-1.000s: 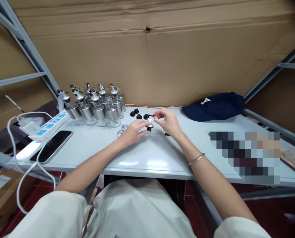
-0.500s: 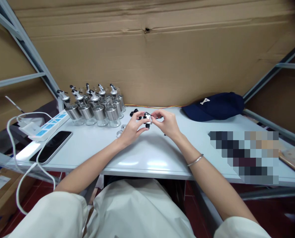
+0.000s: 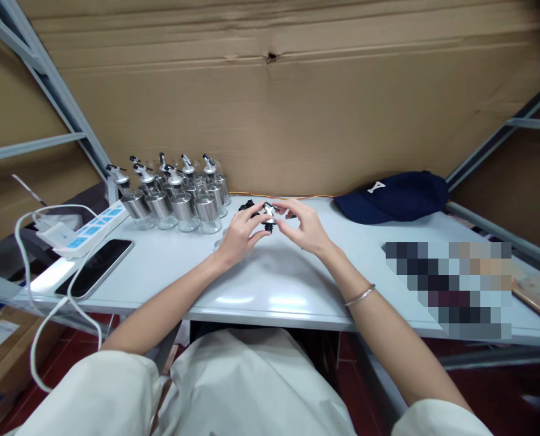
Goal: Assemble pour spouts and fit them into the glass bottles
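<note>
Both hands, left hand (image 3: 241, 233) and right hand (image 3: 305, 227), pinched one pourer cap (image 3: 268, 217), fingers curled. A cluster of capped bottles (image 3: 179, 194) stood finished; loose black stoppers (image 3: 247, 206) remained.

On the white table (image 3: 270, 297), the glass dispenser bottles with metal sleeves (image 3: 179, 194) stand far left, the dark phone (image 3: 95, 266) near left, and the navy baseball cap (image 3: 392, 197) far right.

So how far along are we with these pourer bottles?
A cluster of glass bottles at the table's back left already carries pourer tops. One pourer top is in hand: the left hand grips it while the right hand works at it with its fingers. A few loose black caps lie just behind the hands, not yet used. How many bottles remain cannot be told.
</note>
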A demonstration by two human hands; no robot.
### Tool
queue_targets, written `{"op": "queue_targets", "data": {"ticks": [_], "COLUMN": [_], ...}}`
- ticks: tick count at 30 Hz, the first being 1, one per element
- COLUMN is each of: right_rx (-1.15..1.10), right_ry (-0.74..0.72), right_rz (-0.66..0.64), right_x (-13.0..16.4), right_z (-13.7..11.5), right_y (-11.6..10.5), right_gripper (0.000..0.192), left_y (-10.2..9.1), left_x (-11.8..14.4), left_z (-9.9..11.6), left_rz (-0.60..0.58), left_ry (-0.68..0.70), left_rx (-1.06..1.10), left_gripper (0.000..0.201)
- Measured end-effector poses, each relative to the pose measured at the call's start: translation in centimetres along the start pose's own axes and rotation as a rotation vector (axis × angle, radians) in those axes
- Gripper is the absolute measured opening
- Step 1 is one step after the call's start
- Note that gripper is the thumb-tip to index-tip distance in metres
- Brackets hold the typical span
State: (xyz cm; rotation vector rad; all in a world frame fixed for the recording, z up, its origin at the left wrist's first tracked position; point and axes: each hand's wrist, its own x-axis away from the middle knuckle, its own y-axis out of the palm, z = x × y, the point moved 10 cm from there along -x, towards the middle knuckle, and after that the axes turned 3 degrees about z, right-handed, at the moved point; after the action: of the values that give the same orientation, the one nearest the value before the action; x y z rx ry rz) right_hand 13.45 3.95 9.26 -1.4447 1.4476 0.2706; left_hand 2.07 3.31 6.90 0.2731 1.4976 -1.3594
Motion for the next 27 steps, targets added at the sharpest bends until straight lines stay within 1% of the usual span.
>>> {"op": "queue_targets", "data": {"ticks": [3,5,13,19,23,27], "right_rx": [-0.025,-0.045,-0.248,-0.292,-0.271,-0.248], "right_ry": [-0.012,0.011,0.204,0.261,0.293,0.293], "right_rz": [-0.065,-0.064,-0.008,-0.013,-0.013,-0.021], "right_x": [0.1,0.1,0.3,0.4,0.5,0.5], "right_z": [-0.2,0.0,2.6,3.2,3.4,3.3], "right_y": [0.7,0.7,0.3,0.2,0.1,0.1], "right_gripper": [0.045,0.049,0.044,0.042,0.036,0.032], "left_y": [-0.4,-0.5,-0.3,-0.5,-0.4,-0.5], "left_x": [-0.1,-0.1,0.1,0.1,0.1,0.1], "left_z": [-0.3,-0.2,0.5,1.0,0.9,1.0], "left_rz": [0.010,0.009,-0.001,0.007,-0.010,0.005], "left_ry": [-0.020,-0.008,0.055,0.093,0.081,0.092], "left_rx": [-0.002,0.017,0.049,0.063,0.076,0.054], "left_gripper": [0.031,0.030,0.028,0.026,0.027,0.028]}}
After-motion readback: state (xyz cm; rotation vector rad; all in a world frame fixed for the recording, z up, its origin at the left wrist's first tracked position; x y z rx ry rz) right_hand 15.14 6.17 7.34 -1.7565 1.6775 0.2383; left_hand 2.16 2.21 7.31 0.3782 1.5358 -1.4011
